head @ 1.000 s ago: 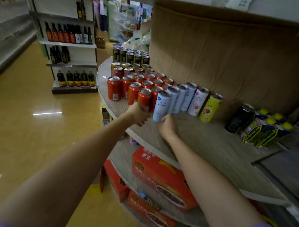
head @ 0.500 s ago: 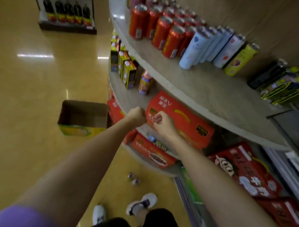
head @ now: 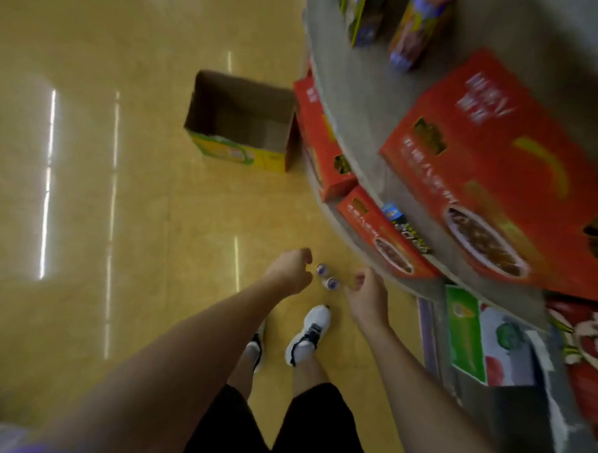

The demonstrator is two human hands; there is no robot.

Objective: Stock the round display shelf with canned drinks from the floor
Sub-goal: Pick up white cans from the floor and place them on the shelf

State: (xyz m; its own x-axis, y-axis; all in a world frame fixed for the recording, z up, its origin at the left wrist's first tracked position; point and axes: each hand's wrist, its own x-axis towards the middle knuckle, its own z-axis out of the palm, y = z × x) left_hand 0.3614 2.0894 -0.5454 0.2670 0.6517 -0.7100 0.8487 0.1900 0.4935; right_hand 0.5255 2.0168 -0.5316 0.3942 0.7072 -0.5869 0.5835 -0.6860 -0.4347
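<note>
Reaching down for the last cans on the floor

Two small purple-topped drink cans (head: 327, 277) stand on the glossy yellow floor (head: 119, 218), just beside the round grey display shelf (head: 361, 102). Left hand (head: 290, 272) and right hand (head: 370, 294) hover either side, fingers loosely curled, holding nothing. The open cardboard carton (head: 240, 121) looks empty, so I'd guess little remains.
</note>
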